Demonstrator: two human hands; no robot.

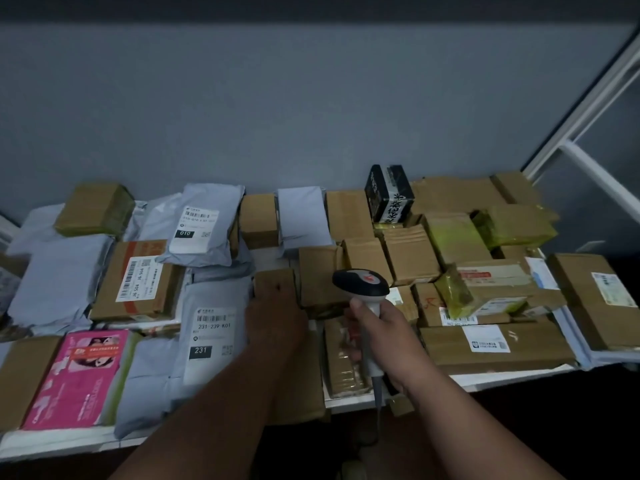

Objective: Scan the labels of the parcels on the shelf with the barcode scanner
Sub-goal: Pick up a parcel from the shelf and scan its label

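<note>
Parcels covered the shelf (398,400) from edge to edge, brown boxes and grey mailers packed side by side. The right hand (377,336) gripped the scanner (363,284) by its pale handle, fingers and thumb curled round it, the dark head rising above the thumb over the middle of the shelf, near the front edge. Its cable hung down past the front edge. The left hand (277,317) lay on a small box (275,284) just left of the scanner; its back faced the camera and the fingers were too dark and blurred to tell whether they curled or lay flat. A grey mailer (214,337) with a label marked 231 sat just left of that hand. A pink box (78,377) lay toward the front left corner, a black box (389,194) stood at the back edge.
</note>
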